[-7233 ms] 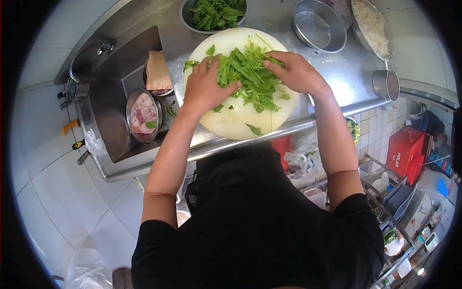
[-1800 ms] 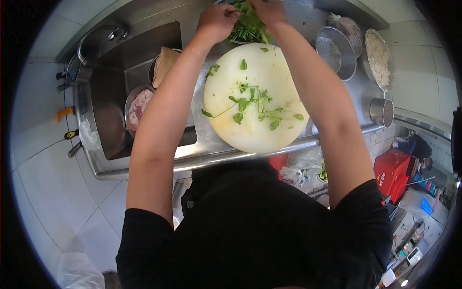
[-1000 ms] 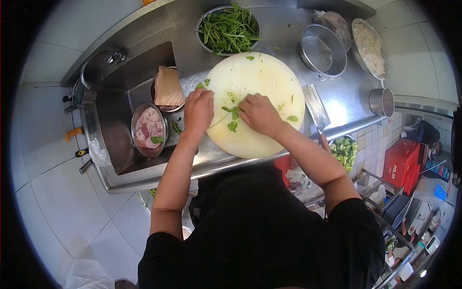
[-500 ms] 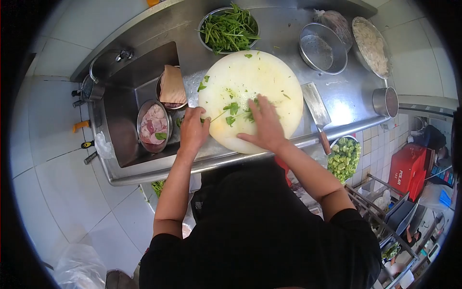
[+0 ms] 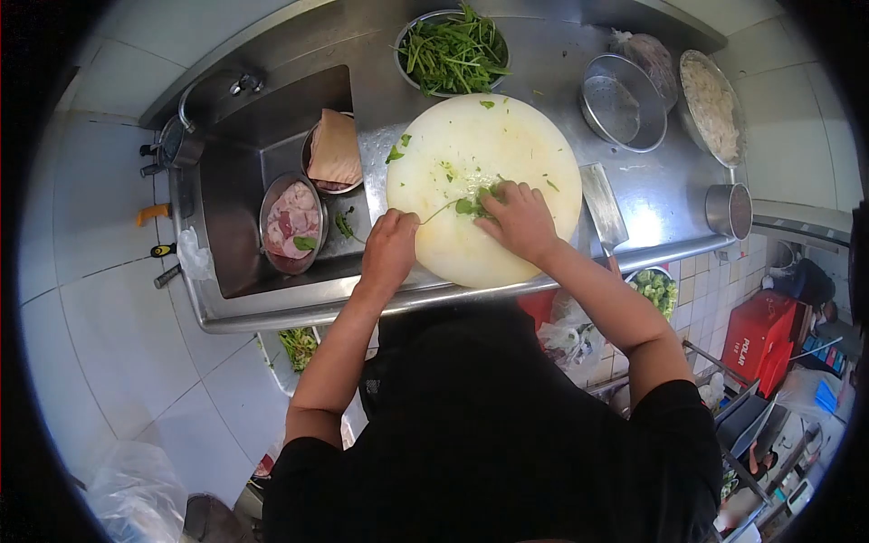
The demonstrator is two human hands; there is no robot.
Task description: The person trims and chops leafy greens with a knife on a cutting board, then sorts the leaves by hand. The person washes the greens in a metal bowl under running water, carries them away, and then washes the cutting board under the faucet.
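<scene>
A round white cutting board [image 5: 489, 253] lies on the steel counter with bits of leaf scattered over it. My left hand [image 5: 389, 250] is closed at the board's left edge on a thin leafy green stem [image 5: 438, 213]. One leafy end [image 5: 343, 224] sticks out to the left, over the sink's edge. On the board, my right hand [image 5: 522, 222] has its fingers curled down on green leaves [image 5: 471, 204]; the fingertips partly hide them. A cleaver [image 5: 604, 206] lies flat just right of the board, its handle toward the counter's front edge.
Behind the board stands a bowl of cut greens [image 5: 453, 59]. The sink [image 5: 237, 208] on the left holds a bowl of raw meat [image 5: 292, 226] and another with a skin-on slab [image 5: 335, 152]. A strainer bowl [image 5: 623, 102] and a pale-food bowl [image 5: 711, 109] stand at right.
My right hand has gone from fingers spread on the board to curled over the leaves. My left hand keeps its hold at the board's edge. The whole view has shifted slightly.
</scene>
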